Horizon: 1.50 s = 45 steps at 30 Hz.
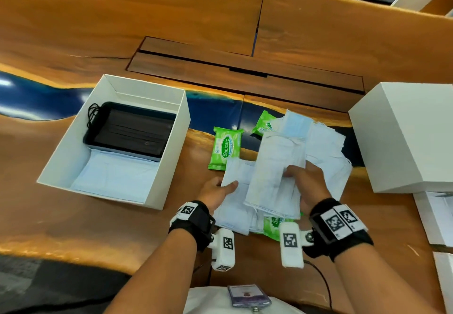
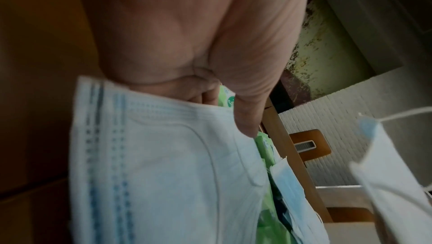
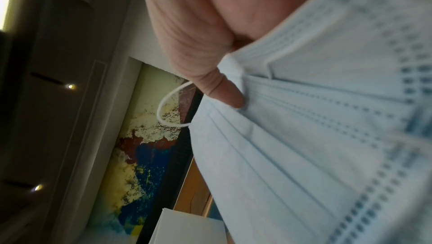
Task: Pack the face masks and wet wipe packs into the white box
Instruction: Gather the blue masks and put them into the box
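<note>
Gripping pale blue face masks (image 1: pixel 277 166) at lower centre, the left hand (image 1: pixel 215 191) pinches one mask while the right hand (image 1: pixel 306 181) grasps a stack. Green wet wipe packs (image 1: pixel 224 148) lie just above. The white box (image 1: pixel 171 166) sits at left, holding masks.

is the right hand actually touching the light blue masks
Touching. In the right wrist view the right hand presses its thumb into the pleats of the masks, which fold over the palm.
</note>
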Motion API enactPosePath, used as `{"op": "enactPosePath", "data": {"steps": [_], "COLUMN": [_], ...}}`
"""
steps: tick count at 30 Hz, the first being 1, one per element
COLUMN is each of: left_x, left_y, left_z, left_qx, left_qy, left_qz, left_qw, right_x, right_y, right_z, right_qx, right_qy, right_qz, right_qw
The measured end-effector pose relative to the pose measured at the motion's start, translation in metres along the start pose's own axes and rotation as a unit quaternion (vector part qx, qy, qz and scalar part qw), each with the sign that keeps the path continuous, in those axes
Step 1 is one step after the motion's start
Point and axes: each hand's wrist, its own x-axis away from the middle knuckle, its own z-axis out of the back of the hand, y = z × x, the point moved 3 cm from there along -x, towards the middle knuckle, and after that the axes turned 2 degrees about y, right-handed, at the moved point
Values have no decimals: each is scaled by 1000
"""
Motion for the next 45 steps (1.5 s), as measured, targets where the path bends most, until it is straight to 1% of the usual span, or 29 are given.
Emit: {"op": "enactPosePath", "data": {"steps": [2, 4, 7, 9, 10, 11, 12, 13, 14, 15, 16, 17, 20, 22, 23, 25, 26, 27, 28, 30, 32, 36, 38, 40, 42, 44, 45], "left_x": [2, -1, -7, -8, -4, -3, -5, -3, -4, -7, -10, -9, -6, -6, -4, 1, 5, 8, 11, 13, 15, 19, 20, 20, 19, 19, 21], "left_y": [1, 0, -5, -4, 1, 4, 5, 7, 6, 4, 2, 1, -1, -4, -2, 3, 6, 7, 8, 10, 11, 12, 18, 27, 36, 43, 46], "left_z": [-1, 0, 0, -4, -6, -7, -7, -8, -7, -6, -4, -3, -5, -3, -2, -1, -4, -7, -12, -17, -18, -28, -27, -17, -8, -8, -10], "left_qx": [-14, -30, -18, -13, -4, 11, 24, 33, 34, 27, 17, 9, 4, 38, 68, 117, 127, 128, 121, 117, 127, 112, 134, 213, 311, 379, 397], "left_qy": [-18, -12, 1, -3, 0, 4, 8, 4, -6, -8, -7, -3, -7, -26, -47, -86, -104, -118, -123, -110, -99, -88, -81, -76, -68, -69, -75], "left_qz": [-3, -1, 2, 17, 19, 23, 33, 39, 49, 49, 41, 31, 15, 15, 15, 12, 8, 2, -2, -9, -16, -28, -35, -43, -52, -62, -66], "left_qw": [1000, 999, 1000, 1000, 1000, 1000, 999, 999, 998, 998, 999, 999, 1000, 999, 997, 989, 986, 985, 985, 987, 987, 989, 987, 973, 947, 921, 912], "right_x": [-1, -2, 3, 6, 7, 6, 3, 1, 1, 2, 4, 7, 9, 5, 4, 5, 7, 10, 12, 11, 7, 14, 18, 16, 17, 23, 29], "right_y": [-1, -3, -3, 7, 17, 28, 38, 47, 53, 56, 58, 59, 65, 66, 64, 63, 63, 62, 59, 52, 46, 40, 31, 21, 19, 30, 36], "right_z": [5, 7, -2, -16, -24, -30, -34, -36, -36, -36, -34, -33, -34, -33, -32, -33, -37, -40, -43, -46, -45, -52, -50, -38, -25, -21, -21], "right_qx": [-6, -23, -65, -72, -42, 35, 147, 253, 329, 363, 360, 350, 310, 289, 260, 146, 82, 35, 16, 11, 7, 32, 15, -33, -99, -166, -185], "right_qy": [1, -3, -71, -108, -109, -98, -88, -79, -65, -48, -35, -30, -60, -57, -56, -86, -112, -137, -149, -140, -134, -188, -202, -205, -207, -247, -265], "right_qz": [-12, -18, -29, -57, -70, -61, -32, 1, 32, 62, 79, 80, 28, 13, 8, -22, -44, -50, -38, -5, 0, 15, 21, 10, -28, -64, -75], "right_qw": [1000, 1000, 995, 990, 991, 993, 985, 964, 942, 929, 929, 933, 949, 956, 964, 985, 989, 989, 988, 990, 991, 982, 979, 978, 973, 953, 943]}}
